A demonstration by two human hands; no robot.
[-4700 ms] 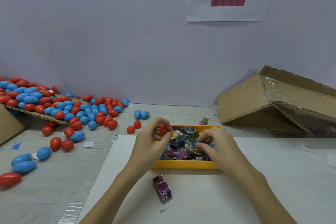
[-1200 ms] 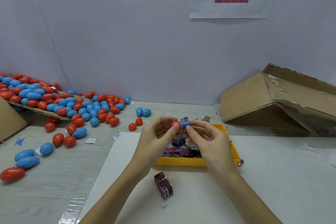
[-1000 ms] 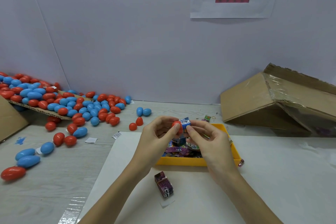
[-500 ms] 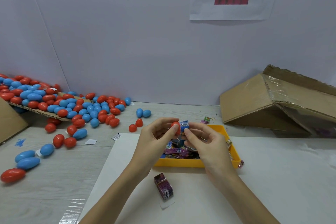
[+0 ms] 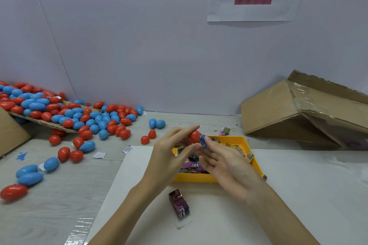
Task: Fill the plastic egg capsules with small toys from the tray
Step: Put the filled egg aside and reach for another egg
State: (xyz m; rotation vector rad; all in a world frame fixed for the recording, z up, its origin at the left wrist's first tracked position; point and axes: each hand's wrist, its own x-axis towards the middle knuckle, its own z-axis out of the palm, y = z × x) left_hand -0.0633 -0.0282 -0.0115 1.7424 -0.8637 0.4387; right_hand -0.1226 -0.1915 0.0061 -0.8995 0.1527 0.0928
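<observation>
My left hand (image 5: 171,157) grips a red egg capsule half (image 5: 194,136) between thumb and fingers, held above the yellow tray (image 5: 255,162). A small blue wrapped toy (image 5: 203,142) sticks out of the capsule's open end. My right hand (image 5: 225,163) has its fingertips against that toy, fingers loosely spread. The tray holds several small wrapped toys (image 5: 191,166), partly hidden by both hands.
A purple toy packet (image 5: 179,203) lies on the white sheet (image 5: 298,195) in front of the tray. A pile of red and blue egg capsules (image 5: 83,119) spreads over the left table. A tipped cardboard box (image 5: 302,109) lies at the right.
The toy has gone further into the red capsule half. My right hand's fingers have loosened and slid lower along it. The left hand holds its place.
</observation>
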